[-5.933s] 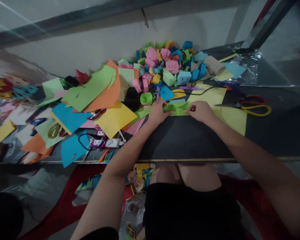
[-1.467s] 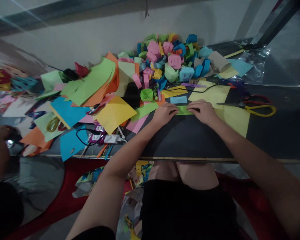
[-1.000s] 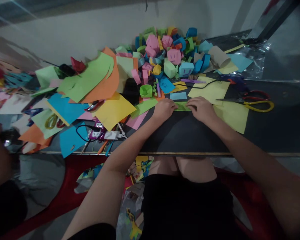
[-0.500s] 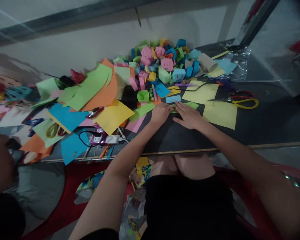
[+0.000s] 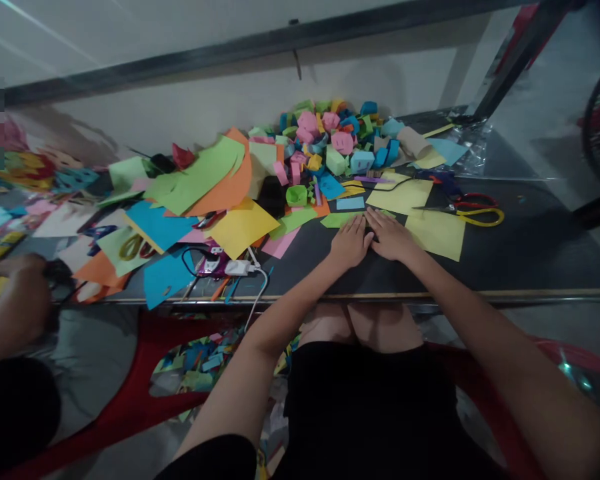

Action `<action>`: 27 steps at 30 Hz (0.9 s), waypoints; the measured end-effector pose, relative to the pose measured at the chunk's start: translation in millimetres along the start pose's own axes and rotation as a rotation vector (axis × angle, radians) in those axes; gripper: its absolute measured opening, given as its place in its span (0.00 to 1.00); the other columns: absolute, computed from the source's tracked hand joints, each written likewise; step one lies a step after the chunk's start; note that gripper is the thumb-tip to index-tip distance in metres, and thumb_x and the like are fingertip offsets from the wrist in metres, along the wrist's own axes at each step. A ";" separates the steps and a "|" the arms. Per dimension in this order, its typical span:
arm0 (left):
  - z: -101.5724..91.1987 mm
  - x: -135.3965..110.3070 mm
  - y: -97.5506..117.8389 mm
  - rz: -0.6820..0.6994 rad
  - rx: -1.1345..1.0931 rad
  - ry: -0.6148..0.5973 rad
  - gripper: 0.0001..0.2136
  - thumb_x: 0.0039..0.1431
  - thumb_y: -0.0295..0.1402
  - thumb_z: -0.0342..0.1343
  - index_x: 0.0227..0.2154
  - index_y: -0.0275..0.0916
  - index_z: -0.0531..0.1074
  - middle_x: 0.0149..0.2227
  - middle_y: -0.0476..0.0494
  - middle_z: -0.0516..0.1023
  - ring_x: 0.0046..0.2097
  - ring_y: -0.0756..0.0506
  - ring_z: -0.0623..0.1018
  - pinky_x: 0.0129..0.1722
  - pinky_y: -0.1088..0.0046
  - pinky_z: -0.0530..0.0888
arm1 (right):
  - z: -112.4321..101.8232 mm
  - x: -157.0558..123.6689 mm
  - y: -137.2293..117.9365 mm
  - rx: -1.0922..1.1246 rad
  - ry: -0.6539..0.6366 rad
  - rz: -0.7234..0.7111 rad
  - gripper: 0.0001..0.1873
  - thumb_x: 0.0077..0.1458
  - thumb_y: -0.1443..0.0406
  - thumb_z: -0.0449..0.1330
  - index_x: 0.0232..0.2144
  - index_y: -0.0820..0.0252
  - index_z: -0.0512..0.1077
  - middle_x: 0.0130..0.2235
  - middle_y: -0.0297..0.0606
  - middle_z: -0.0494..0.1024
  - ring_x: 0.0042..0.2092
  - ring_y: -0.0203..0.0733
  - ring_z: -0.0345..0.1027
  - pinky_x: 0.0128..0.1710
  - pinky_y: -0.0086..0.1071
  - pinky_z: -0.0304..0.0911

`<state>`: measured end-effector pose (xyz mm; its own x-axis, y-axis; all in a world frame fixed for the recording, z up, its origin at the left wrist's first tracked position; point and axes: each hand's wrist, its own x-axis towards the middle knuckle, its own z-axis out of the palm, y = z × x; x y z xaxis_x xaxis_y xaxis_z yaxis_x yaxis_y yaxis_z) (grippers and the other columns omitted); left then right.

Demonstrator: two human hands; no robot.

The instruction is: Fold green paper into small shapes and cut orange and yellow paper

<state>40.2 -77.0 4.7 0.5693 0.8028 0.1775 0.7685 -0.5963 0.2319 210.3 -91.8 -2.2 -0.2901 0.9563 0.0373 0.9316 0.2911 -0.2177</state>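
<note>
Head view, hands: both lie palm down with fingers extended and close together; the left hand [image 5: 351,241] and the right hand [image 5: 387,237] nearly meet at the fingertips, pressing flat with nothing gripped.
Green strip: thin, matte paper, long and narrow, on the table [image 5: 515,260] beneath the fingers; its pointed left end [image 5: 334,221] shows beyond the left hand.
Blue slip: a small, flat paper rectangle [image 5: 350,203] just beyond the strip.
Yellow sheets: smooth, flat paper [image 5: 439,235] to the right of the hands.
Scissors: metal blades, looped red and yellow handles [image 5: 480,215], blades over the yellow paper.
Heap: faceted, folded paper shapes [image 5: 343,143] in pink, green, blue and orange.
Tube: dull, greyish-brown cylinder [image 5: 414,142] beside the heap.
Plastic: clear, crinkled, shiny film [image 5: 479,152] near the wall.
</note>
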 end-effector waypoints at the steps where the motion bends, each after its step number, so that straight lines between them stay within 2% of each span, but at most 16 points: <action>1: 0.9 -3.6 2.2 -0.018 -0.003 -0.030 0.26 0.75 0.40 0.42 0.68 0.28 0.61 0.70 0.30 0.62 0.72 0.38 0.62 0.71 0.57 0.60 | 0.7 0.4 1.2 0.003 0.003 -0.008 0.40 0.66 0.54 0.48 0.73 0.69 0.52 0.75 0.50 0.51 0.74 0.57 0.47 0.73 0.51 0.47; 3: -0.1 -10.8 -1.7 -0.068 0.006 -0.059 0.28 0.75 0.42 0.41 0.68 0.28 0.60 0.71 0.29 0.61 0.72 0.38 0.62 0.71 0.57 0.60 | 2.1 1.2 3.3 0.018 0.017 -0.027 0.40 0.66 0.51 0.49 0.73 0.67 0.53 0.74 0.50 0.51 0.74 0.58 0.48 0.72 0.53 0.49; 6: -5.2 -23.6 -21.1 -0.121 0.041 -0.030 0.29 0.74 0.44 0.43 0.69 0.28 0.59 0.71 0.27 0.60 0.72 0.36 0.63 0.71 0.56 0.60 | 2.2 1.7 4.1 0.048 0.040 -0.041 0.43 0.66 0.45 0.48 0.73 0.64 0.53 0.75 0.49 0.51 0.74 0.58 0.48 0.72 0.53 0.51; 11: -18.4 -40.2 -50.8 -0.097 0.087 0.012 0.24 0.74 0.37 0.44 0.67 0.33 0.64 0.70 0.31 0.64 0.70 0.37 0.66 0.70 0.52 0.60 | -2.7 0.8 -1.2 0.038 -0.004 0.006 0.44 0.67 0.44 0.46 0.73 0.68 0.52 0.75 0.49 0.50 0.75 0.57 0.45 0.73 0.51 0.47; 15: -31.0 -27.0 -56.5 -0.114 0.107 0.122 0.17 0.72 0.33 0.46 0.55 0.32 0.75 0.58 0.29 0.78 0.60 0.37 0.78 0.65 0.52 0.68 | -3.2 -1.8 -7.4 0.024 0.029 0.025 0.42 0.67 0.46 0.49 0.72 0.69 0.54 0.74 0.50 0.52 0.74 0.57 0.47 0.73 0.51 0.49; 18: -31.2 -6.4 -55.8 -0.060 0.058 0.201 0.16 0.71 0.29 0.49 0.55 0.33 0.76 0.55 0.30 0.80 0.57 0.39 0.80 0.61 0.58 0.73 | -0.5 -5.4 -9.2 0.042 0.101 -0.013 0.35 0.69 0.52 0.48 0.70 0.66 0.61 0.72 0.50 0.59 0.72 0.56 0.53 0.70 0.53 0.54; 21: -20.1 9.3 -57.1 0.098 -0.034 0.099 0.13 0.69 0.29 0.54 0.51 0.38 0.79 0.56 0.35 0.80 0.57 0.41 0.79 0.59 0.62 0.74 | 0.5 -8.6 -6.8 0.072 0.163 -0.061 0.27 0.71 0.61 0.45 0.65 0.63 0.70 0.67 0.47 0.68 0.69 0.53 0.61 0.67 0.54 0.60; 23: -11.3 13.9 -59.9 0.150 -0.084 0.051 0.11 0.69 0.30 0.56 0.48 0.38 0.81 0.54 0.37 0.82 0.56 0.42 0.80 0.58 0.62 0.76 | -1.6 -8.8 -3.8 0.092 0.196 -0.049 0.25 0.70 0.63 0.46 0.61 0.60 0.74 0.64 0.46 0.73 0.66 0.53 0.65 0.64 0.55 0.63; 25: -6.1 14.6 -63.1 0.171 -0.109 0.070 0.11 0.69 0.32 0.56 0.48 0.38 0.81 0.53 0.36 0.83 0.55 0.42 0.80 0.58 0.61 0.76 | -5.7 -5.9 -1.5 0.111 0.210 -0.054 0.22 0.69 0.63 0.50 0.56 0.56 0.78 0.60 0.44 0.77 0.63 0.54 0.70 0.60 0.56 0.67; 27: -5.5 13.4 -65.0 0.208 -0.096 0.092 0.11 0.67 0.35 0.59 0.47 0.38 0.82 0.54 0.36 0.82 0.56 0.41 0.80 0.58 0.59 0.76 | -10.5 0.4 -1.2 0.115 0.224 -0.091 0.21 0.67 0.65 0.52 0.56 0.54 0.79 0.61 0.43 0.77 0.61 0.55 0.71 0.59 0.57 0.68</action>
<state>-3.7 -27.5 -2.7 0.6802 0.6614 0.3160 0.6038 -0.7500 0.2702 211.3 -91.4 8.4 -0.3036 0.9125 0.2743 0.8692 0.3831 -0.3125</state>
